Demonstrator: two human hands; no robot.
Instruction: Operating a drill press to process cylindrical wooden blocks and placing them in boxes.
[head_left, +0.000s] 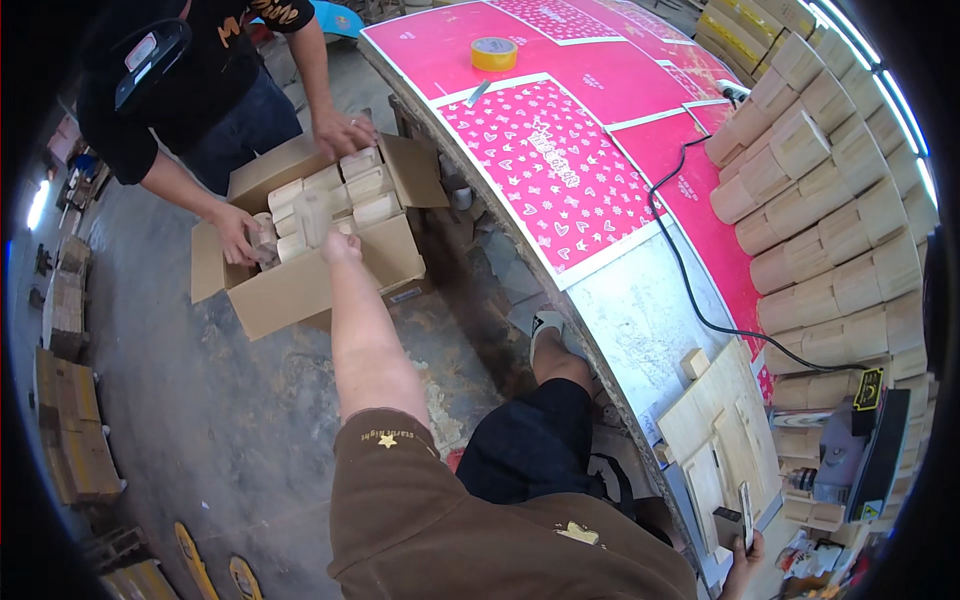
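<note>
My left hand [342, 246] reaches into the open cardboard box [325, 290]. Its fingers are closed on a pale wooden block [312, 215], smeared by motion. Under and around that block sit several more rounded wooden blocks [370, 183]. At the lower right, my right hand [742, 568] is partly hidden, its fingers closed round the lower end of a metal strip [746, 515] with a dark plate beside it. The strip stands at the edge of a wooden board jig [715, 430] on the table.
A co-worker's hands [240, 232] rest on the box and its blocks. Pink printed sheets [550, 160] and yellow tape [494, 54] lie on the table, crossed by a black cable [690, 290]. Stacked wooden blocks [830, 210] line the right, by a machine [850, 455].
</note>
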